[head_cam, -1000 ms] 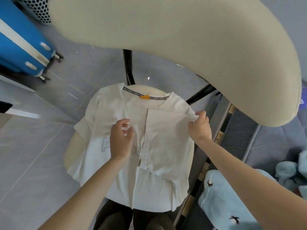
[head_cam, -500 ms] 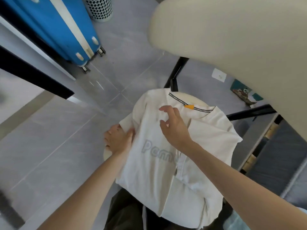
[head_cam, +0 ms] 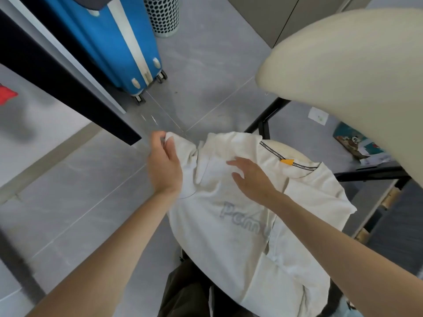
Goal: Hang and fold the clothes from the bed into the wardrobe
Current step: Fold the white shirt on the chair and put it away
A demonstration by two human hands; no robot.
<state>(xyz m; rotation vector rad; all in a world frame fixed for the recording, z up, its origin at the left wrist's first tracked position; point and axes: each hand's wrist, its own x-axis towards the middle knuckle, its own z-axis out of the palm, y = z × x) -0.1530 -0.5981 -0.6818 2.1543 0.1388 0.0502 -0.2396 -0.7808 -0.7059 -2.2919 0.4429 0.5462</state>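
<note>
1. While the left grip (head_cam: 163, 167) curls its fingers and thumb round the end of the shirt's left sleeve (head_cam: 180, 143), the right grip (head_cam: 250, 179) lies flat with straight fingers. It holds nothing and only presses the cloth just below the collar.
2. Half a second ago the left grip sat at that sleeve, close against the garment's body. Now the sleeve is drawn out to the left, past the seat edge. A second ago both grips worked the right half, which now lies folded inward.
3. By that reading the right-side fold is done and the left-side fold is in hand. The sleeve probably needs carrying across under the pinning right grip.
4. The white short-sleeved cotton shirt with pale grey lettering (head_cam: 229, 236) lies spread on the round cream chair seat (head_cam: 286, 152). Its collar, with a small orange tag (head_cam: 287, 161), points away from the person, and its hem hangs over the near edge.
5. Farther out are the curved cream chair back (head_cam: 354, 76), a glossy blue hard-shell suitcase (head_cam: 119, 42) and a white perforated bin (head_cam: 163, 14) on the grey tiled floor (head_cam: 206, 76).
</note>
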